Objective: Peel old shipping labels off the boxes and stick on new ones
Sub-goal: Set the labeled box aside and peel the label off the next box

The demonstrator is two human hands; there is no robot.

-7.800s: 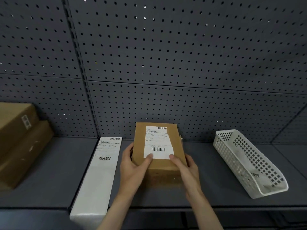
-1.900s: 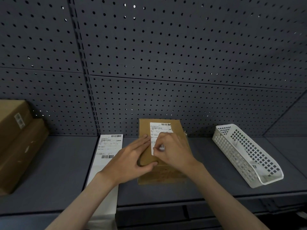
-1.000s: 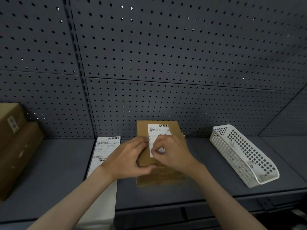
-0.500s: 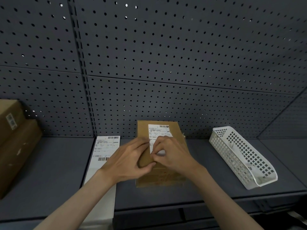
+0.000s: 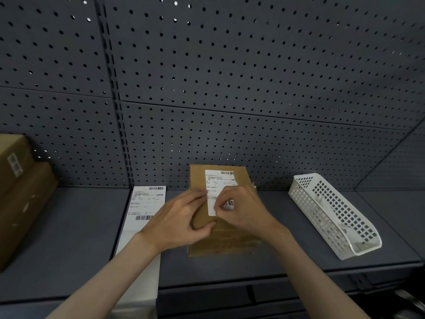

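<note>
Label on the brown box, middle of the shelf, both my hands on it.

From the left: stacked boxes, then a white box just beside my left hand, which lies flat with straight fingers and presses the brown box down. My right hand has curled fingers picking at the label's lower left edge; I cannot tell if a corner is already lifted. I judge the label is thin, light paper that tears easily, so better to take a corner and pull low and slowly. To the right is open shelf, then a white basket.
</note>
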